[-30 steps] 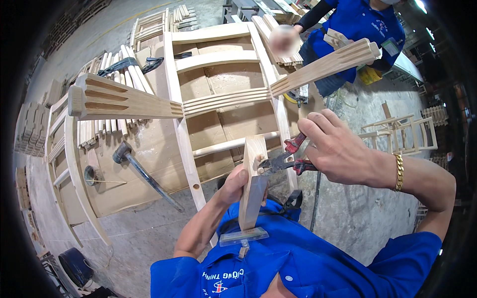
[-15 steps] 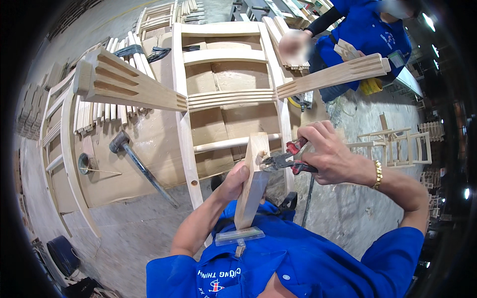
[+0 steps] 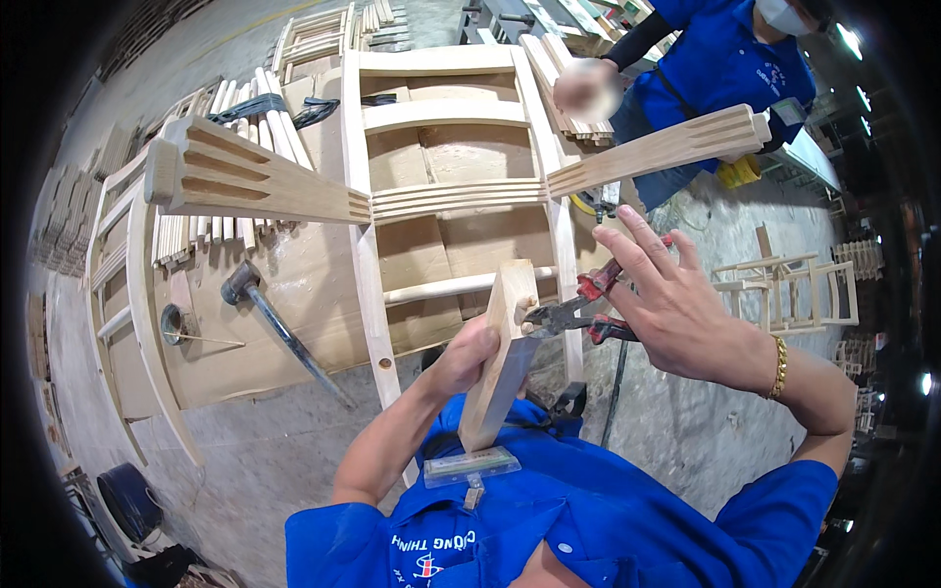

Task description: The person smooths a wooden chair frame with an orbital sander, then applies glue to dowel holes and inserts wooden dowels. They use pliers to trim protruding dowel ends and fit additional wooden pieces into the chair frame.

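A square-sectioned wooden leg (image 3: 498,387) stands tilted against my body, with my left hand (image 3: 469,355) wrapped round its side, thumb on the near face. Red-and-black handled pliers (image 3: 567,316) have their jaws at a small wooden stub (image 3: 527,302) on the leg's upper face. My right hand (image 3: 676,304) holds the pliers' spread handles loosely, its upper fingers stretched out. Behind the leg lies a pale wooden chair frame (image 3: 446,113) with grooved legs (image 3: 265,174) sticking up on both sides.
A black-headed mallet (image 3: 284,328) and a small round tin (image 3: 171,323) with a stick lie on the cardboard-covered surface (image 3: 221,367) at left. Bundled wooden rods (image 3: 263,127) are behind. A co-worker in blue (image 3: 725,69) stands far right, beyond another frame (image 3: 784,284).
My right hand's fingers have opened out and the pliers' handles have spread slightly. The pliers' jaws stay by the stub. The left hand keeps its hold on the leg.
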`<state>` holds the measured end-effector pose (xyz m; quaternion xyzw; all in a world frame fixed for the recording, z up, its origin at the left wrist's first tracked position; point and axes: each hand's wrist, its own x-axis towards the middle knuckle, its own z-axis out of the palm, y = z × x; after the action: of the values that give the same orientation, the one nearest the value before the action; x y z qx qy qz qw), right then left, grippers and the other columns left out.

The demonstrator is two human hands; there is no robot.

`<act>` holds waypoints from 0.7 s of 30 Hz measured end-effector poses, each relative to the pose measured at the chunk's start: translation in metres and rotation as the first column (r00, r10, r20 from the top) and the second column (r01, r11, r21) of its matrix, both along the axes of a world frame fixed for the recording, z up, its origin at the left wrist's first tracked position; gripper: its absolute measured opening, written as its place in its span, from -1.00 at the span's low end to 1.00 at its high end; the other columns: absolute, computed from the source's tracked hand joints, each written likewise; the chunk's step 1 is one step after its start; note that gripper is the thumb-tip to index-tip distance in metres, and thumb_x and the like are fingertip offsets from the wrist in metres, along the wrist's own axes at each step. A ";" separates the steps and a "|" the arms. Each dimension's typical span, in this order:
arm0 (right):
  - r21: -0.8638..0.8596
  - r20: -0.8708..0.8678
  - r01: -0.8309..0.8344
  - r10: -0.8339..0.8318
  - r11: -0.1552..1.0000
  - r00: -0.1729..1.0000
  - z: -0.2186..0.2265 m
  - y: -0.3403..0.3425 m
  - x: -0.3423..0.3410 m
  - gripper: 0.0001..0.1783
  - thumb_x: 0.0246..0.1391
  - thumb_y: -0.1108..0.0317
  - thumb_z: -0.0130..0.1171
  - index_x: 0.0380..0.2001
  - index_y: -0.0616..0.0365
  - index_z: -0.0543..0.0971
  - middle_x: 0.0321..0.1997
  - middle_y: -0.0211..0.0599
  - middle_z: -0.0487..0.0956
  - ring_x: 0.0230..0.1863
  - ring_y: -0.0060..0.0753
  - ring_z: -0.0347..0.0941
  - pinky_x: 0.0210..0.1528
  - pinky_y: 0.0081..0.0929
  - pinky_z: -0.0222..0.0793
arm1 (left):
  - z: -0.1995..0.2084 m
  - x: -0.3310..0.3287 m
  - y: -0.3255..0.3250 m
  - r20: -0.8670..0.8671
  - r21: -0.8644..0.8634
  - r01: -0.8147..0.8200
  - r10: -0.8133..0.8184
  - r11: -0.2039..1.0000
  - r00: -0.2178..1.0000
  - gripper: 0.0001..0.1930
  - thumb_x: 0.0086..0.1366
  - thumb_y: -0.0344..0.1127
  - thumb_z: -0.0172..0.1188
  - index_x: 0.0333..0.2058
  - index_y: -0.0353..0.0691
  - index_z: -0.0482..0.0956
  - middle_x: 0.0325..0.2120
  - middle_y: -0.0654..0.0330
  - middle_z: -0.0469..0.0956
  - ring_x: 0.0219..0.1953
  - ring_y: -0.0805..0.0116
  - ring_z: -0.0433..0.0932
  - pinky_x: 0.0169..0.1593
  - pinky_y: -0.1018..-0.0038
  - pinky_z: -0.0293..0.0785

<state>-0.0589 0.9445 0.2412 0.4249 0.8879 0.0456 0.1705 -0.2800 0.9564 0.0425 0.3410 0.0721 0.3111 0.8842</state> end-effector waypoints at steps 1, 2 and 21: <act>-0.030 0.022 0.013 -0.012 0.999 1.000 0.004 -0.001 -0.001 -0.62 -0.19 0.42 0.25 -0.19 0.21 0.53 0.29 0.05 0.16 0.43 0.12 -0.10 0.11 0.31 0.10 | 0.001 0.000 -0.001 0.001 0.012 0.000 0.000 1.000 1.000 -0.27 0.20 0.32 0.06 -0.08 -0.36 0.31 -0.45 0.00 0.50 -0.52 0.17 0.60 -0.50 0.28 0.60; -0.059 0.045 0.026 -0.023 0.998 0.999 0.006 -0.002 -0.002 -0.61 -0.19 0.42 0.26 -0.19 0.21 0.53 0.30 0.06 0.15 0.44 0.12 -0.11 0.11 0.33 0.11 | 0.002 0.000 -0.001 -0.015 0.024 -0.009 0.009 1.000 1.000 -0.25 0.19 0.33 0.07 -0.07 -0.37 0.30 -0.45 0.00 0.50 -0.52 0.18 0.60 -0.49 0.28 0.60; -0.148 -0.284 -0.114 0.068 0.982 0.957 -0.027 -0.001 0.005 -0.75 -0.61 0.29 0.29 -0.70 0.18 0.55 -0.27 -0.14 0.29 -0.23 -0.12 0.25 -0.21 -0.25 0.21 | 0.013 -0.013 -0.013 -0.095 0.162 0.012 0.003 0.987 0.995 -0.18 0.17 0.33 0.11 0.03 -0.39 0.30 -0.30 0.13 0.51 -0.31 0.37 0.54 -0.27 0.43 0.52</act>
<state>-0.0538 0.9435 0.2141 0.3703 0.9224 -0.0792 0.0763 -0.2931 0.9438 0.0551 0.4267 0.0878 0.2974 0.8496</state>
